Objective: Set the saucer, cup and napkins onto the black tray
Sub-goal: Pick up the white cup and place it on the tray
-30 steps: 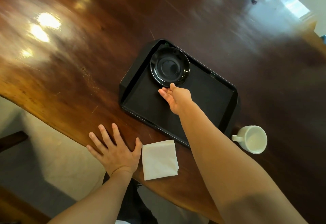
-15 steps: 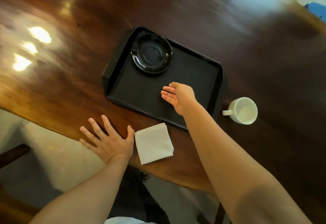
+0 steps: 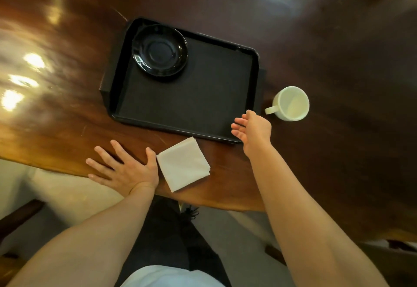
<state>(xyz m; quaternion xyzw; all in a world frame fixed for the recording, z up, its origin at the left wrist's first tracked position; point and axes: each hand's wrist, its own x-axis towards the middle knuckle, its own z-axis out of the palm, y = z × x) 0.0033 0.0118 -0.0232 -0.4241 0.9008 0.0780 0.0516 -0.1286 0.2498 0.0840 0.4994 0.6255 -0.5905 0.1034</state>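
Observation:
A black tray (image 3: 194, 103) lies on the dark wooden table. The black saucer (image 3: 159, 50) rests in its far left corner. A white cup (image 3: 291, 103) stands upright on the table just right of the tray, handle pointing left. A folded stack of white napkins (image 3: 183, 164) lies by the table's near edge, in front of the tray. My right hand (image 3: 252, 128) hovers over the tray's near right corner, fingers apart, holding nothing, a short way left of the cup. My left hand (image 3: 123, 169) lies flat on the table edge, its thumb touching the napkins.
The glossy wooden table (image 3: 327, 49) stretches far and right, with bright light reflections at the left. Its near edge runs under my left hand, with pale floor (image 3: 56, 187) below it.
My right hand has drawn back from beside the saucer and moved right, toward the cup. The saucer stays on the tray. My left hand has stayed flat by the napkins.

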